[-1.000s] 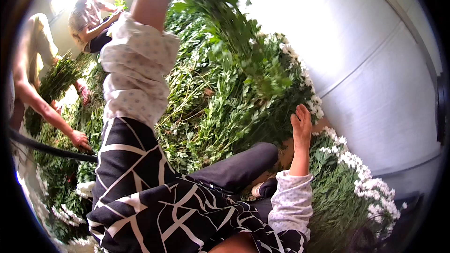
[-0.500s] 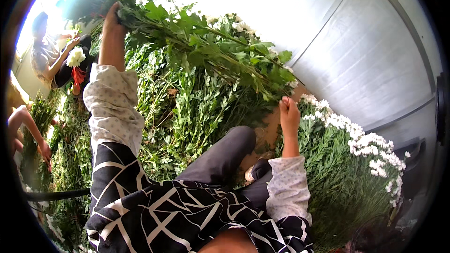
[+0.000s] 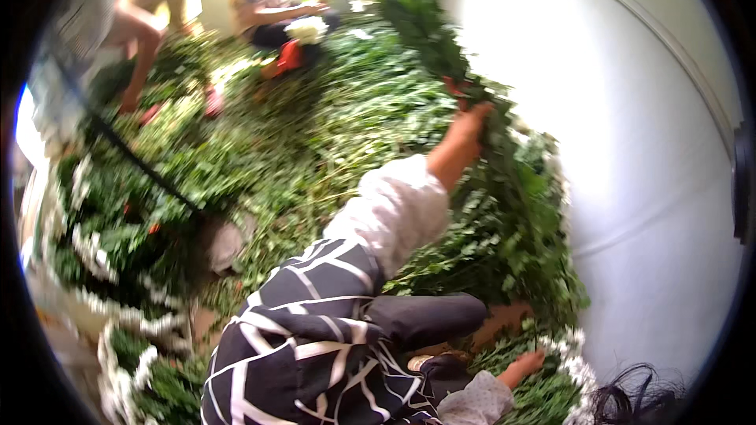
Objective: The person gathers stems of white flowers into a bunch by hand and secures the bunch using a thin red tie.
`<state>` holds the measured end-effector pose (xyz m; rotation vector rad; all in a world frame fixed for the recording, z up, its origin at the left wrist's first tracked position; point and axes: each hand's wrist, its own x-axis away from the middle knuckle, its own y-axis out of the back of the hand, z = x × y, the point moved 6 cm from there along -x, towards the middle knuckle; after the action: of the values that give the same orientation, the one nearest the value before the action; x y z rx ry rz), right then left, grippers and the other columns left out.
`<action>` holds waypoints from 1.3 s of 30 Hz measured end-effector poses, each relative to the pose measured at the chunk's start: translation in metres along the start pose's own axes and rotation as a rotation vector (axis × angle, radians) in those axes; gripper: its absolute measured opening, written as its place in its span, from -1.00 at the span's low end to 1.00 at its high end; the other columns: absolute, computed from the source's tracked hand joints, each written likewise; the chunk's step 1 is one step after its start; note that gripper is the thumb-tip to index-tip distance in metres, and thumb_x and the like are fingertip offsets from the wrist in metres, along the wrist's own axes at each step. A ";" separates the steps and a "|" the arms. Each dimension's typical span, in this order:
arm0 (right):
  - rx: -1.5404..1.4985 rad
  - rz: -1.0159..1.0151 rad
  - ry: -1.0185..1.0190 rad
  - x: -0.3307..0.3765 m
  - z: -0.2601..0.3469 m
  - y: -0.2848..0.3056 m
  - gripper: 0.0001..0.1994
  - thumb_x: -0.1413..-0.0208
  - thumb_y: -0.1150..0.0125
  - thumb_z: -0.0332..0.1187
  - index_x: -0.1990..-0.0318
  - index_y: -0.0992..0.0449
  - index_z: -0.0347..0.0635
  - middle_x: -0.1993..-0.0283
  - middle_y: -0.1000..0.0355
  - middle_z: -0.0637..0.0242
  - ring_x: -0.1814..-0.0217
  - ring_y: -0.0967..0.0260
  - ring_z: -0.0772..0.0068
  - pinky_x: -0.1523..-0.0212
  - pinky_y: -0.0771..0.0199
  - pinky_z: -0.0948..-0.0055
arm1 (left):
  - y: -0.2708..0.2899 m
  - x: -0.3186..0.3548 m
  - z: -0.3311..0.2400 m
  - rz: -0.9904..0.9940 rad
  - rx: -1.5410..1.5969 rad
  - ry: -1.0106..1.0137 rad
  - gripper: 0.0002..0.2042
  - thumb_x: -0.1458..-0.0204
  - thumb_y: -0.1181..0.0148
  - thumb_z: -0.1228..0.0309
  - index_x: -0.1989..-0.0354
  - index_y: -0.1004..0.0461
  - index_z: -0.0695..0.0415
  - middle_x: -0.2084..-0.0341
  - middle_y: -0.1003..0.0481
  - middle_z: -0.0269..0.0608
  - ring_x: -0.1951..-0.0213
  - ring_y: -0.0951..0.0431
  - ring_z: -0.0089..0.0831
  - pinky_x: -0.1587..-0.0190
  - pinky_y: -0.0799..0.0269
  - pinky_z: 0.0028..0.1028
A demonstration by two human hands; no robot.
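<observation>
My left hand (image 3: 475,116) reaches far forward, closed around a long leafy bunch of white chrysanthemums (image 3: 425,27). The white heads point away at the top, and something red (image 3: 454,90) shows on the stems by my fingers. Leafy green stems (image 3: 528,212) hang in the near direction below that hand, along the pale wall. My right hand (image 3: 526,365) is low at the right with its fingers drawn together. It is beside white chrysanthemum heads (image 3: 579,362) on the pile; blur hides what it may hold.
A thick bed of cut green stems (image 3: 315,134) covers the floor. A pale smooth wall (image 3: 646,189) rises at the right. Another person (image 3: 260,8) sits at the back holding flowers; a second person's arm (image 3: 142,39) reaches down at far left. A dark bar (image 3: 134,153) slants across the left.
The view has turned left. My left hand still grips the bunch, whose white heads now show. My right hand has come away from the stem ends, down and nearer to me.
</observation>
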<state>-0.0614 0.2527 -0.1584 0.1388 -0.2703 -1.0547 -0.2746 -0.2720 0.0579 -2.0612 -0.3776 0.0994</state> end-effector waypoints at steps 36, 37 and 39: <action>1.236 0.782 0.614 0.063 -0.038 -0.125 -0.72 0.00 0.12 -0.29 0.25 -0.29 -0.35 0.61 -0.18 0.24 0.63 -0.07 0.44 0.55 -0.16 0.45 | 0.483 0.241 -0.490 -1.815 -0.888 -0.993 -0.45 0.27 -0.09 0.26 0.06 -0.10 0.23 0.11 -0.16 0.04 0.08 -0.19 -0.12 0.07 -0.12 -0.28; 1.221 0.747 0.583 0.053 -0.038 -0.103 -0.73 0.00 0.12 -0.29 0.25 -0.29 -0.35 0.61 -0.18 0.23 0.62 -0.08 0.44 0.55 -0.16 0.45 | 0.479 0.205 -0.470 -1.640 -0.937 -0.982 -0.49 0.27 -0.09 0.30 0.09 -0.15 0.24 0.16 -0.22 0.03 0.11 -0.24 -0.16 0.08 -0.14 -0.31; 1.156 0.617 0.529 0.030 -0.024 -0.028 -0.73 0.00 0.11 -0.29 0.26 -0.28 -0.36 0.60 -0.19 0.23 0.62 -0.08 0.44 0.54 -0.17 0.46 | 0.453 0.123 -0.385 -1.339 -0.788 -0.810 -0.54 0.29 -0.12 0.34 0.14 -0.23 0.24 0.31 -0.35 -0.03 0.23 -0.34 -0.26 0.15 -0.22 -0.37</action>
<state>-0.0641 0.2130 -0.1834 1.2688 -0.3776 -0.1191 0.0309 -0.7620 -0.1299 -1.9285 -2.4955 -0.0554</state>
